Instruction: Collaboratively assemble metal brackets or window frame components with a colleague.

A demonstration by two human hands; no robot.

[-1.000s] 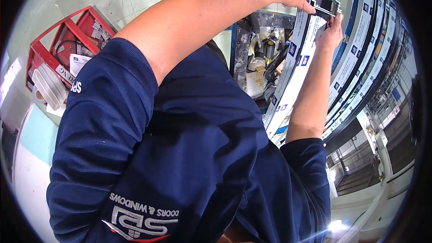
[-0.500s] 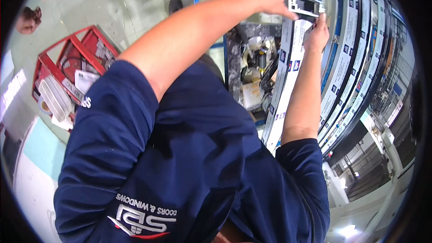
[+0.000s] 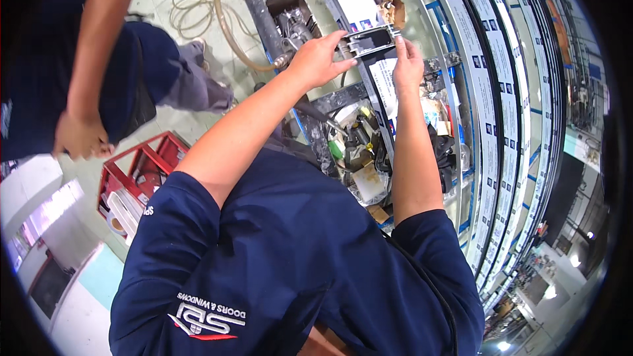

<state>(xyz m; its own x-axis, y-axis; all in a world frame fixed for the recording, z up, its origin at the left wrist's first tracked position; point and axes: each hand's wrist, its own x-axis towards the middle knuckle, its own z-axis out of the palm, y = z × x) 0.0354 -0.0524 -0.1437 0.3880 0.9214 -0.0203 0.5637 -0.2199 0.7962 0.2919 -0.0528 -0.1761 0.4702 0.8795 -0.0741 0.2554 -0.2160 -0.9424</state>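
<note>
Across the middle we see the wearer's own dark blue cloth shirt (image 3: 283, 224), and down the right side the long, white-filmed metal profiles (image 3: 488, 128) run side by side, curved by the lens. At upper left stands a co-worker (image 3: 99, 46) in a dark blue top, one arm hanging down. Between them is a dark, speckled, open-framed worktop (image 3: 336, 101), with tools and clutter lying in its openings. Beside it we find a thick, tan, flexible hose (image 3: 232, 47) and, nearer the wearer, an open red metal box (image 3: 119, 175).

The left hand (image 3: 318, 60) is partly open, thumb and fingers spread around the left side of a hollow, rectangular, silver-edged black profile (image 3: 369, 49). The right hand (image 3: 408, 69) grips its opposite side, thumb straight up along the edge, fingers bent. We see that profile above the worktop, its open end facing us, with white film visible beyond and below; whether it touches anything underneath, we cannot tell.
</note>
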